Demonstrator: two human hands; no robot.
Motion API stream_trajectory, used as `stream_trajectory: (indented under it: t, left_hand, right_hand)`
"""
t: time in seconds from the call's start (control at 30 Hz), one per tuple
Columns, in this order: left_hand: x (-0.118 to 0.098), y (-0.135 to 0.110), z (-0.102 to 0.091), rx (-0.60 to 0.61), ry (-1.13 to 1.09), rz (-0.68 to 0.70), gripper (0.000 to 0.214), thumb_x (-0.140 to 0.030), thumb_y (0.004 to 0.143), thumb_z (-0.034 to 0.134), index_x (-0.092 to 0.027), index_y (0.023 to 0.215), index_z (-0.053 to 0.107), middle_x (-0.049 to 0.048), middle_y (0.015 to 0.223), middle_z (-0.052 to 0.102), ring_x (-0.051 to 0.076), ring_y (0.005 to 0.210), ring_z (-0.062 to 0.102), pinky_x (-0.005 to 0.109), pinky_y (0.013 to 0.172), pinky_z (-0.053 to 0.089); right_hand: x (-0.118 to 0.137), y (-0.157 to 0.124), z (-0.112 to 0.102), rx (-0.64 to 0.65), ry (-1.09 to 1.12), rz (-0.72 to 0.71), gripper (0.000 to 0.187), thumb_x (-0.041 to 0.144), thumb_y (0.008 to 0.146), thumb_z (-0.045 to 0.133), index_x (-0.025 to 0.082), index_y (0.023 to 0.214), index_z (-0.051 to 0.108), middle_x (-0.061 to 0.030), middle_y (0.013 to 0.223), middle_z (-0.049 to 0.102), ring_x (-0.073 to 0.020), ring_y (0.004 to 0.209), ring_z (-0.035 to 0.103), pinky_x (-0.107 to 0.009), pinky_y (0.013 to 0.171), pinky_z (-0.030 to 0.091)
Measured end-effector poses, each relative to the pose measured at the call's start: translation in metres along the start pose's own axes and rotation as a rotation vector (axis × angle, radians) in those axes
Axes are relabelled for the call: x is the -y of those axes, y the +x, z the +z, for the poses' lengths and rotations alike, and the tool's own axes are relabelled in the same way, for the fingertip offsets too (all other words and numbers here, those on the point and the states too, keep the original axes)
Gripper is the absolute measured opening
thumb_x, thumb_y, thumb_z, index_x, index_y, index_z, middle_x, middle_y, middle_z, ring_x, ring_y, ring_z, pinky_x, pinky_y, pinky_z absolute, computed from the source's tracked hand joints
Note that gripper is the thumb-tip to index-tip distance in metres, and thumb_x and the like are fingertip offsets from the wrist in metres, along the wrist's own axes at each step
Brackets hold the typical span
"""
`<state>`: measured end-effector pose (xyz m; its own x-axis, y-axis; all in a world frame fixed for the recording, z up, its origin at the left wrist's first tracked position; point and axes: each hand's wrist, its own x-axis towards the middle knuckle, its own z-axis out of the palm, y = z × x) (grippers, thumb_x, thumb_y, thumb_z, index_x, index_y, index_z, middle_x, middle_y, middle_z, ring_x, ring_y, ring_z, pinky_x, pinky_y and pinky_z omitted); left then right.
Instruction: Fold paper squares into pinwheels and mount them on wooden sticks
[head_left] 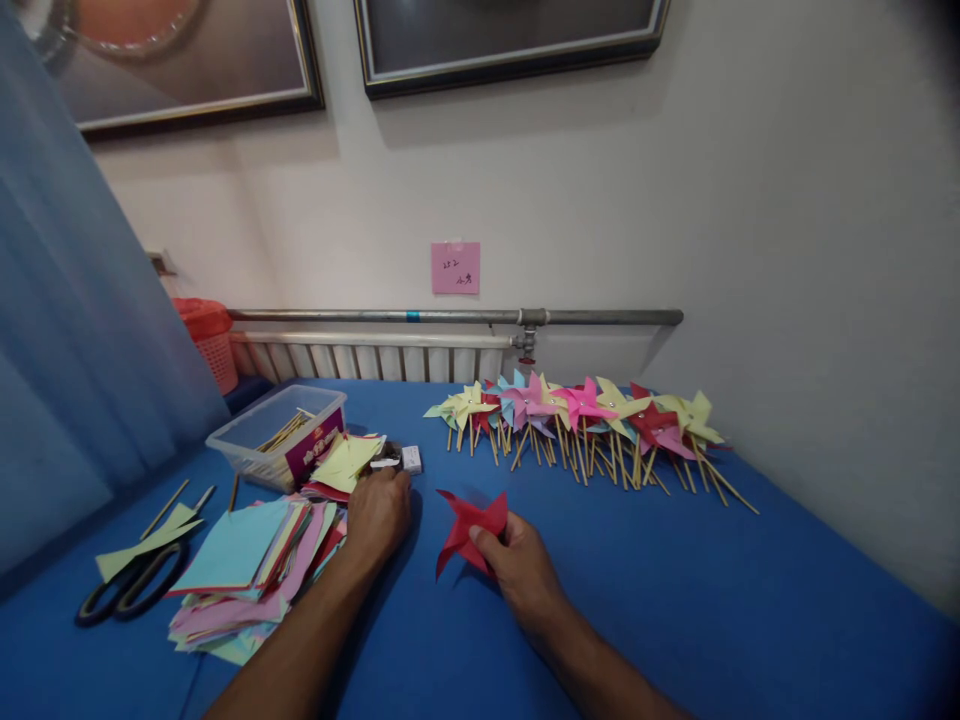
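Note:
A red paper pinwheel (466,528), its vanes folded and no stick showing on it, is pinched between the thumb and fingers of my right hand (521,565) above the blue table. My left hand (381,510) reaches forward to a small dark heap (391,452) beside a little white box (412,459). Its fingertips point away from me and are hidden, so whether they hold anything does not show. Yellow paper squares (346,462) lie just left of that hand. Nearer to me is a thick stack of coloured paper (236,550).
A clear plastic tub (247,425) holds thin wooden sticks. Black-handled scissors (142,580) lie at the left under pale green paper scraps (150,545). Finished pinwheels on sticks (585,405) line the table's back edge. Behind are a radiator pipe (465,316) and a wall.

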<state>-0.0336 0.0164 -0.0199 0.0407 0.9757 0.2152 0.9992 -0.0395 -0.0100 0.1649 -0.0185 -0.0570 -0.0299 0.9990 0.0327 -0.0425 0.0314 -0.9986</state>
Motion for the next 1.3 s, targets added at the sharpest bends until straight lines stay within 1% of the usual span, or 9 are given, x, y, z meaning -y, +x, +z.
stream_trajectory:
  t: [0.17, 0.27, 0.4, 0.57, 0.67, 0.8, 0.9, 1.07, 1.3]
  left_hand:
    - [-0.002, 0.003, 0.006, -0.001, 0.000, -0.023, 0.035, -0.017, 0.101, 0.040, -0.018, 0.106, 0.075, 0.0122, 0.108, 0.076, 0.028, 0.100, 0.072, 0.037, 0.081, 0.047]
    - [-0.001, 0.003, 0.006, -0.030, -0.035, -0.030, 0.033, -0.022, 0.102, 0.041, -0.018, 0.108, 0.073, 0.0119, 0.109, 0.076, 0.028, 0.099, 0.072, 0.037, 0.080, 0.047]
    - [0.003, 0.003, -0.002, -0.052, -0.058, -0.072, 0.035, -0.028, 0.104, 0.041, -0.019, 0.107, 0.074, 0.0122, 0.110, 0.076, 0.028, 0.101, 0.071, 0.036, 0.082, 0.047]
    - [0.008, 0.004, -0.013, 0.020, 0.030, -0.132, 0.044, -0.024, 0.104, 0.033, -0.017, 0.106, 0.077, 0.0168, 0.109, 0.076, 0.031, 0.107, 0.071, 0.040, 0.088, 0.048]
    - [0.009, 0.003, -0.016, 0.067, 0.050, -0.140, 0.044, -0.023, 0.102, 0.034, -0.016, 0.108, 0.077, 0.0185, 0.111, 0.077, 0.033, 0.105, 0.073, 0.043, 0.087, 0.051]
    - [0.011, 0.002, -0.019, 0.099, 0.038, -0.170, 0.037, -0.033, 0.098, 0.045, -0.019, 0.109, 0.077, 0.0183, 0.110, 0.079, 0.035, 0.104, 0.075, 0.043, 0.085, 0.053]
    - [0.014, 0.003, -0.021, 0.133, -0.013, -0.210, 0.036, -0.039, 0.097, 0.048, -0.020, 0.108, 0.077, 0.0177, 0.112, 0.080, 0.034, 0.104, 0.075, 0.042, 0.084, 0.054]
    - [0.018, 0.006, -0.022, 0.196, -0.084, -0.232, 0.031, -0.033, 0.093, 0.051, -0.023, 0.107, 0.077, 0.0156, 0.115, 0.079, 0.033, 0.107, 0.074, 0.040, 0.083, 0.053]
    - [0.020, 0.006, -0.018, 0.200, -0.078, -0.220, 0.032, -0.024, 0.092, 0.048, -0.023, 0.105, 0.077, 0.0162, 0.116, 0.079, 0.033, 0.108, 0.073, 0.040, 0.083, 0.053]
  right_hand:
    - [0.001, 0.000, 0.001, 0.008, 0.046, -0.007, 0.013, 0.032, 0.074, 0.071, 0.020, 0.078, 0.071, 0.0006, 0.069, 0.071, -0.0154, 0.060, 0.057, -0.027, 0.060, 0.046]
    - [-0.001, 0.000, 0.000, -0.015, 0.026, -0.002, 0.012, 0.031, 0.074, 0.072, 0.019, 0.077, 0.072, 0.0013, 0.067, 0.070, -0.0150, 0.059, 0.056, -0.027, 0.059, 0.045]
    - [-0.001, 0.001, 0.000, -0.012, 0.033, -0.014, 0.012, 0.031, 0.074, 0.072, 0.019, 0.077, 0.072, 0.0007, 0.067, 0.071, -0.0146, 0.058, 0.055, -0.027, 0.058, 0.044]
    - [0.001, 0.000, -0.001, -0.001, 0.041, -0.013, 0.014, 0.033, 0.074, 0.072, 0.019, 0.078, 0.072, 0.0000, 0.069, 0.071, -0.0151, 0.059, 0.056, -0.027, 0.059, 0.044]
    - [0.001, 0.000, -0.001, -0.016, 0.014, 0.009, 0.015, 0.034, 0.073, 0.072, 0.020, 0.077, 0.071, 0.0001, 0.068, 0.070, -0.0153, 0.059, 0.055, -0.027, 0.058, 0.043]
    - [0.001, 0.000, -0.001, 0.001, 0.058, -0.002, 0.017, 0.035, 0.073, 0.072, 0.020, 0.080, 0.071, -0.0009, 0.072, 0.071, -0.0161, 0.062, 0.057, -0.028, 0.062, 0.045]
    - [-0.001, 0.001, 0.000, -0.018, 0.051, -0.001, 0.017, 0.036, 0.072, 0.073, 0.020, 0.079, 0.071, -0.0007, 0.071, 0.072, -0.0163, 0.061, 0.056, -0.028, 0.060, 0.044]
    - [-0.002, 0.002, 0.000, -0.021, 0.048, 0.002, 0.016, 0.036, 0.071, 0.073, 0.020, 0.077, 0.071, 0.0005, 0.067, 0.070, -0.0157, 0.058, 0.055, -0.027, 0.057, 0.043]
    - [0.003, 0.002, 0.000, -0.022, 0.059, 0.019, 0.020, 0.038, 0.068, 0.071, 0.020, 0.075, 0.070, 0.0010, 0.066, 0.068, -0.0159, 0.058, 0.054, -0.028, 0.058, 0.043]
